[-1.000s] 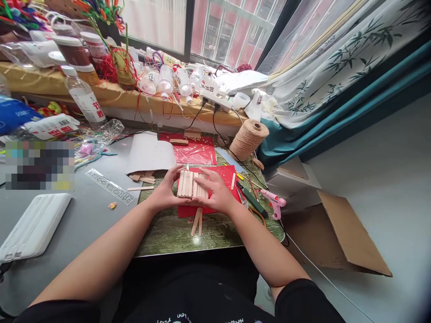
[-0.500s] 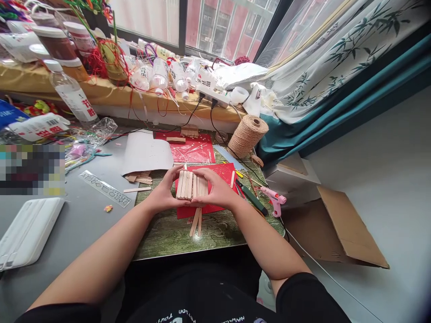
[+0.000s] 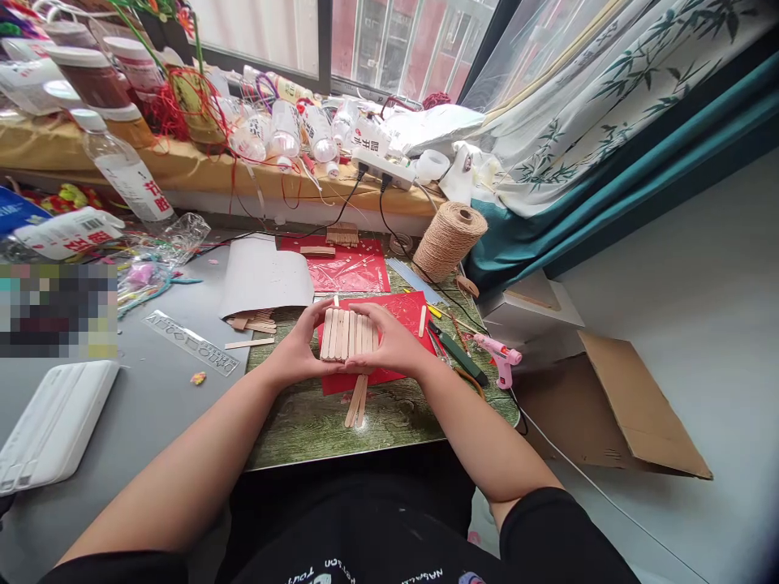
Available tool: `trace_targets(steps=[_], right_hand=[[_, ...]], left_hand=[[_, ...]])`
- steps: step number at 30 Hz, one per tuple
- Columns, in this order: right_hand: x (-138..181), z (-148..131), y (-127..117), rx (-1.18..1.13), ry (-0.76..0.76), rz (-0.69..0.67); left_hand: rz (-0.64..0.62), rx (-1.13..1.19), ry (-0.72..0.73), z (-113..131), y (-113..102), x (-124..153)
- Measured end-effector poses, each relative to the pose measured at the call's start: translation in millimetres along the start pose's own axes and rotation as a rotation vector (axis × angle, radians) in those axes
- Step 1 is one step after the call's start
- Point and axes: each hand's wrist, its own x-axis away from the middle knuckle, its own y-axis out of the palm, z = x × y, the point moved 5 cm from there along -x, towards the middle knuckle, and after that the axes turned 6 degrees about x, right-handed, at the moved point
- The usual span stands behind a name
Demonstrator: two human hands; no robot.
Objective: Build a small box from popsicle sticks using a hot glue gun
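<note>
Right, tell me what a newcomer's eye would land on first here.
First, the raft of craft sticks at the centre of the desk, pressed between the left hand and right hand over a red paper sheet. Next, the fat spool of jute twine behind and to the right, and the pink glue gun at the desk's right edge. Behind, plastic bottles crowd the windowsill.

Panel [image 3: 346, 334] sides behind fingers [image 3: 382, 323]; pixelated patch [image 3: 58, 311]

Left hand [image 3: 301, 349] and right hand [image 3: 393, 345] grip a stick panel [image 3: 348, 334] over red paper [image 3: 402, 312]
</note>
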Motion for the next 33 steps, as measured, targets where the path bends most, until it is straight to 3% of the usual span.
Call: trace_targets(steps=[14,18,21,24,27,33], right_hand=[[4.1,-15.2,-4.8,0.262,-0.148,0.052],[33.9,-27.6,-18.3,0.295,-0.199,0.323],[76.9,-30.7,-10.7,0.300,-0.172,0.526],[110.0,-28.2,23.7,0.273,-0.129,0.383],[123.7,-21.2,56.4,0.331,-0.003,0.219],[115.7,-14.1,78.3,0.432,0.076,0.095]], left_hand=[[0.017,-0.056,0.022,0.0,1.8,-0.5],[0.010,-0.061,0.030,3.1,1.7,-1.5],[0.015,-0.079,0.022,6.1,1.4,-1.1],[0.021,-0.130,0.013,7.4,1.0,-0.7],[0.009,-0.146,0.027,7.4,2.6,-1.5],[0.025,-0.103,0.044,7.9,5.2,-3.9]])
